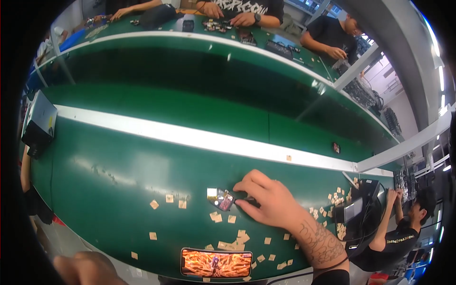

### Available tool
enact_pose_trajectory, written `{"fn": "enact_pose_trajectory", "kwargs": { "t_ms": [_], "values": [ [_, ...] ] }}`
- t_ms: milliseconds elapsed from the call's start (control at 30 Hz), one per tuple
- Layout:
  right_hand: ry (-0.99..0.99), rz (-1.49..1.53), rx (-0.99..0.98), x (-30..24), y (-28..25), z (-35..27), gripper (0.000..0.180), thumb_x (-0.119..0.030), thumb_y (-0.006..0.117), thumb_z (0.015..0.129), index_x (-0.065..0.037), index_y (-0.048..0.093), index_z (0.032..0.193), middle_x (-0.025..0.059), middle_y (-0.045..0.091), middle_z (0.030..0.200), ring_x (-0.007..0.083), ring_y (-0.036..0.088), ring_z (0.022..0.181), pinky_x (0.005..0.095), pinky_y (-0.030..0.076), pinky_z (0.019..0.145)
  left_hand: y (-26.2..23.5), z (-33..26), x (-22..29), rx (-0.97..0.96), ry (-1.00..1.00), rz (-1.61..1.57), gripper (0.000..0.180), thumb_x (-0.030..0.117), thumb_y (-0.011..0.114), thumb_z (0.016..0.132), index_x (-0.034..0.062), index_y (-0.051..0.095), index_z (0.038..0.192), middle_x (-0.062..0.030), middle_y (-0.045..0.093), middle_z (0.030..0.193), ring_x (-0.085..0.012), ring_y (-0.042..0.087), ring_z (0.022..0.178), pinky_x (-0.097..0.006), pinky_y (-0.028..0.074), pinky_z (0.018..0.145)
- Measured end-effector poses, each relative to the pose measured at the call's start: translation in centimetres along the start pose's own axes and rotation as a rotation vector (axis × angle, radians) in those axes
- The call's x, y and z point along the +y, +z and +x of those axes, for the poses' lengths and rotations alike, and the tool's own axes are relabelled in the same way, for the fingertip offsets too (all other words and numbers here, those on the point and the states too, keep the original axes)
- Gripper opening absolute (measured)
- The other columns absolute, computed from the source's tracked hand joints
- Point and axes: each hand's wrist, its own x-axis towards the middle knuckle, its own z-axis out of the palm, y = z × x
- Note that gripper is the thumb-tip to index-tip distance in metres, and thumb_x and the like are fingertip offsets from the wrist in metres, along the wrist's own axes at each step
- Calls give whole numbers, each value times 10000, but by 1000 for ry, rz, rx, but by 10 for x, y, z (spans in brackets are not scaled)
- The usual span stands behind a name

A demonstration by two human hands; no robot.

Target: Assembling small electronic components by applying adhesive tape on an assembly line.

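Note:
My right hand (268,199) reaches over the green table from the lower right. Its thumb and index finger close on the right end of a small electronic module (222,199) with a white square, a round light spot and a reddish board in a dark housing. A dark part of it shows between the fingers. At the lower left edge my left hand (88,268) is blurred, away from the module, and its fingers cannot be made out. Below the module, near the table's front edge, lies a phone (216,262) with a bright orange picture on its screen.
Several small beige squares (169,198) lie scattered on the green table (118,175). Right of my hand stand a black device (354,209) and cables. A white rail (156,129) crosses beyond, with a grey box (40,121) at left. Other people work across and at right.

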Motion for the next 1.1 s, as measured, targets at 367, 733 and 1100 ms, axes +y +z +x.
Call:
{"fn": "enact_pose_trajectory", "kwargs": {
  "t_ms": [367, 733, 1100],
  "values": [
    [-25, 35, -83, -4, 2, -2, 316, -146, 749, 946, -100, 680, 1252, 78, 631, 1100, 288, 721, 829, 410, 605, 707, -22, 25, -46, 161, -287, 1164, 511, 113, 860, 840, 30, 615, 1281, -171, 588, 1249, -386, 594, 1196, -460, 504, 1006],
    [102, 30, 68, -17, 4, 4, 356, -134, 831, 900, -93, 706, 1230, 83, 652, 1079, 273, 720, 852, 358, 603, 711, -28, 27, -72, 202, -206, 1201, 685, 183, 846, 867, 75, 527, 1464, -160, 599, 1301, -370, 555, 1268, -456, 439, 1084],
    [-116, 59, 70, -7, 14, -2, 244, -89, 800, 912, -86, 711, 1139, 60, 658, 978, 272, 707, 757, 367, 586, 645, -24, 20, -84, 190, -131, 1241, 487, 216, 847, 885, 87, 630, 1302, -75, 638, 1138, -323, 592, 1085, -437, 483, 949]
  ]
}}
